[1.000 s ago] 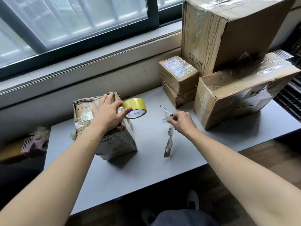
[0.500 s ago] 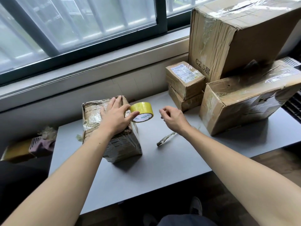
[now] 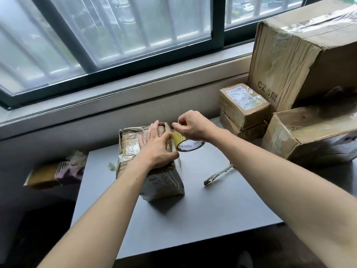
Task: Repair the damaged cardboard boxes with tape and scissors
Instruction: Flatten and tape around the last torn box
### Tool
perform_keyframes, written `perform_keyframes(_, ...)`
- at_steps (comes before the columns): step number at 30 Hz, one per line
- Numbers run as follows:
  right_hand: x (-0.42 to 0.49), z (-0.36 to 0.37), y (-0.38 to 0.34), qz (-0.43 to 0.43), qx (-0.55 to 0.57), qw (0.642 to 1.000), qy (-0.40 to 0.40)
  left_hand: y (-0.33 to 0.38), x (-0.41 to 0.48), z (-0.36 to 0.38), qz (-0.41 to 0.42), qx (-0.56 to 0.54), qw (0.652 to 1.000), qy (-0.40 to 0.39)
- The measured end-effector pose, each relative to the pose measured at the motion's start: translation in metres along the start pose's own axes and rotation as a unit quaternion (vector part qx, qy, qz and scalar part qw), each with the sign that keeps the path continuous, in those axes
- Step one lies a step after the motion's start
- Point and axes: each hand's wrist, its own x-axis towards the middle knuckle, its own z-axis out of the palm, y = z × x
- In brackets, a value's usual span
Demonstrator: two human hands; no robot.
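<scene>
Damaged box stands on grey table, left of centre. Left hand lies flat on box top, fingers straight, thumb touching yellow tape roll at box's right edge. Right hand sits over roll, fingertips pinching at its rim. Crumpled tape strip lies right of box.

A grey table carries a taped box, a crumpled tape strip, stacked small boxes and larger boxes.
</scene>
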Motion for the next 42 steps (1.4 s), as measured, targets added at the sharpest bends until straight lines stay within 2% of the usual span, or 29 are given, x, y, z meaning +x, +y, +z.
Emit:
perform_keyframes(6, 0.004, 0.043, 0.011, 0.042, 0.060, 0.997, 0.024, -0.028, 0.000, -0.012, 0.004, -0.063, 0.998, 0.001)
perform_keyframes(13, 0.021, 0.075, -0.022, 0.035, -0.034, 0.999, 0.013, -0.082, -0.009, -0.039, 0.013, -0.158, 0.987, -0.013)
perform_keyframes(17, 0.029, 0.096, -0.049, 0.048, -0.077, 0.995, 0.041, -0.112, -0.013, -0.050, 0.009, -0.190, 0.982, -0.012)
perform_keyframes(19, 0.034, 0.100, -0.060, 0.071, -0.038, 0.995, 0.052, -0.130, -0.016, -0.055, 0.013, -0.214, 0.977, -0.016)
perform_keyframes(21, 0.036, 0.108, -0.065, 0.091, 0.083, 0.991, 0.057, -0.153, -0.021, -0.059, 0.010, -0.250, 0.968, -0.017)
perform_keyframes(24, 0.030, 0.120, -0.074, 0.118, 0.245, 0.960, 0.062, -0.177, -0.032, -0.066, 0.003, -0.298, 0.953, -0.048)
perform_keyframes(26, 0.028, 0.126, -0.080, 0.131, 0.305, 0.941, 0.061, -0.187, -0.037, -0.070, -0.004, -0.339, 0.937, -0.089)
perform_keyframes(28, 0.029, 0.129, -0.084, 0.140, 0.347, 0.926, 0.057, -0.193, -0.039, -0.074, -0.021, -0.389, 0.916, -0.095)
perform_keyframes(33, 0.032, 0.145, -0.095, 0.153, 0.382, 0.911, -0.003, -0.205, -0.032, -0.066, -0.122, -0.349, 0.928, 0.038)
perform_keyframes(36, 0.038, 0.151, -0.095, 0.184, 0.380, 0.906, -0.033, -0.216, -0.027, -0.062, -0.130, -0.365, 0.921, 0.031)
perform_keyframes(39, 0.040, 0.147, -0.092, 0.217, 0.359, 0.904, -0.085, -0.209, -0.027, -0.061, -0.210, -0.388, 0.897, 0.021)
perform_keyframes(42, 0.045, 0.143, -0.084, 0.215, 0.363, 0.894, -0.152, -0.202, -0.024, -0.054, -0.270, -0.357, 0.893, 0.048)
